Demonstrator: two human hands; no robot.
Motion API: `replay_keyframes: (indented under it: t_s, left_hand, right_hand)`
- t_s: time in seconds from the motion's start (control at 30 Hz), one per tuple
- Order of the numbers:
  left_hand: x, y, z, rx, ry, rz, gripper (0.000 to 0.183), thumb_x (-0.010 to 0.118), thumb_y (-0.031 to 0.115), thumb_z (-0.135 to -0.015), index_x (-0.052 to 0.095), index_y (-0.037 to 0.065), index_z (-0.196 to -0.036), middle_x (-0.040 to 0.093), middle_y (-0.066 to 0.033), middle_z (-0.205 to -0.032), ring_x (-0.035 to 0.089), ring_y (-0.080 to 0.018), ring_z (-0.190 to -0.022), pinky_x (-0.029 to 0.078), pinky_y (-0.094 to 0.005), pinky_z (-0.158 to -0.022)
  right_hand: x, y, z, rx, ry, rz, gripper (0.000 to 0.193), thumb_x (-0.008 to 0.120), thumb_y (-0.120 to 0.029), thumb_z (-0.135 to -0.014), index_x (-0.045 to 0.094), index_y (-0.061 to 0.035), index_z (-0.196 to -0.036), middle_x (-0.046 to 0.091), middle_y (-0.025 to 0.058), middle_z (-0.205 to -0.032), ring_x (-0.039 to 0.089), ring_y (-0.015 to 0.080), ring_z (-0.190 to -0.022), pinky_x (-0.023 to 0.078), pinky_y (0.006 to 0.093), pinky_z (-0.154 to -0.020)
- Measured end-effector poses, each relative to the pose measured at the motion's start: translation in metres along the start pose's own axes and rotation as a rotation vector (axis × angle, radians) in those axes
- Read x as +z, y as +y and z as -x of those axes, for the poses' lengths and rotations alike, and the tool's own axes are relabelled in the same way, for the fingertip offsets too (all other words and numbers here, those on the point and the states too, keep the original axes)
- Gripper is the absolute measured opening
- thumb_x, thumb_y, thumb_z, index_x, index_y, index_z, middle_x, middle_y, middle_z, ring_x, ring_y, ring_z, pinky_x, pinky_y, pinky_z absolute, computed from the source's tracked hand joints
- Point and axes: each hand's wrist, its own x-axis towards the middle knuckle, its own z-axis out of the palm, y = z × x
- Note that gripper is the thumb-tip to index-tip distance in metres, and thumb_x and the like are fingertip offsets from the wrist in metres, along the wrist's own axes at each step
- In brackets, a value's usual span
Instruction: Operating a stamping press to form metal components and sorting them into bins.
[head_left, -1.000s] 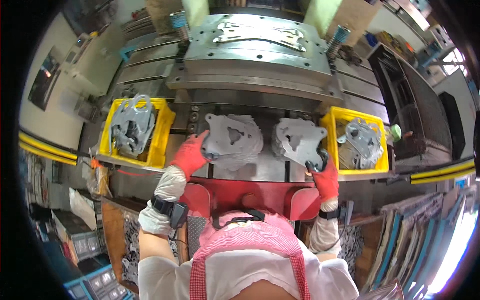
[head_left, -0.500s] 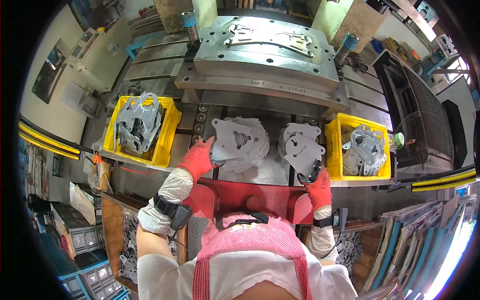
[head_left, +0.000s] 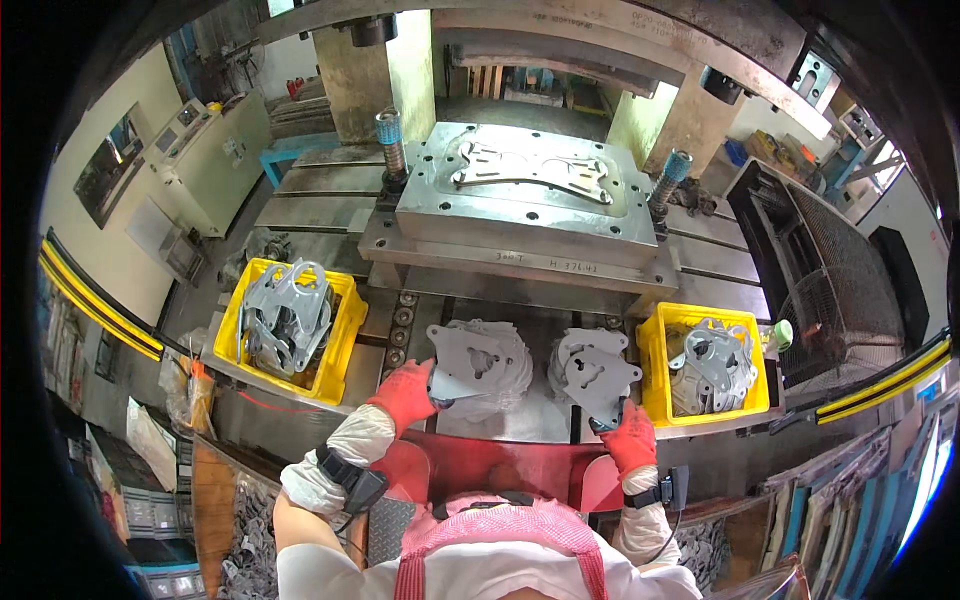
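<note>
My left hand, in a red glove with dark fingertips, pinches the lower left corner of a flat grey metal plate. This plate has a shaped hole in its middle and lies on top of a fanned stack of similar plates. My right hand, gloved the same way, is closed on the lower right end of another such plate. That one rests over a smaller stack to the right. The fingers under both plates are partly hidden.
Yellow bins of metal parts stand on the left and right. Beyond the stacks sits a heavy steel die block, flanked by guide posts. An upper press block hangs behind it. A red panel borders the near edge.
My view has tilted upward, so the bench sits lower in the picture and the upper press block shows. Both hands stay on their plates with little movement against the bench.
</note>
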Motion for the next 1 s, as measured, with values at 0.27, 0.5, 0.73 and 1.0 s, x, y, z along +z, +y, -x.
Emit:
replay_keyframes:
  t_s: [0.27, 0.5, 0.73, 1.0]
  left_hand:
    - [-0.016, -0.007, -0.002, 0.102, 0.088, 0.130, 0.076, 0.074, 0.044, -0.058, 0.049, 0.005, -0.118, 0.056, -0.0191, -0.102, 0.054, -0.0332, -0.097, 0.044, -0.0382, -0.083]
    - [-0.117, -0.003, -0.123, 0.326, 0.686, -0.105, 0.075, 0.074, 0.037, -0.062, 0.043, 0.007, -0.124, 0.049, -0.0174, -0.117, 0.051, -0.0318, -0.104, 0.042, -0.0385, -0.088]
    - [-0.146, -0.020, -0.311, 0.056, 0.641, 0.143, 0.068, 0.075, 0.038, -0.061, 0.050, 0.011, -0.118, 0.057, -0.0149, -0.110, 0.054, -0.0276, -0.103, 0.043, -0.0336, -0.086]
    - [-0.154, 0.037, -0.305, -0.023, 0.417, 0.135, 0.073, 0.070, 0.046, -0.064, 0.043, 0.014, -0.124, 0.049, -0.0157, -0.120, 0.046, -0.0292, -0.112, 0.036, -0.0375, -0.094]
  right_hand:
    - [-0.041, 0.004, -0.013, -0.163, 0.142, -0.234, 0.061, 0.074, -0.020, -0.060, 0.050, -0.0075, -0.114, 0.060, 0.0158, -0.098, 0.057, 0.0314, -0.092, 0.045, 0.0384, -0.079]
    - [-0.110, -0.032, -0.145, -0.552, 0.577, -0.037, 0.064, 0.075, -0.022, -0.060, 0.048, -0.0022, -0.114, 0.056, 0.0182, -0.101, 0.055, 0.0340, -0.091, 0.044, 0.0381, -0.079]
    - [-0.126, -0.129, -0.331, -0.672, 0.495, -0.320, 0.050, 0.073, -0.023, -0.063, 0.055, -0.0021, -0.105, 0.059, 0.0178, -0.095, 0.057, 0.0317, -0.090, 0.044, 0.0366, -0.078]
    - [-0.123, -0.130, -0.364, -0.532, 0.378, -0.279, 0.062, 0.073, -0.041, -0.061, 0.055, -0.0016, -0.106, 0.060, 0.0217, -0.092, 0.058, 0.0343, -0.087, 0.045, 0.0394, -0.074]
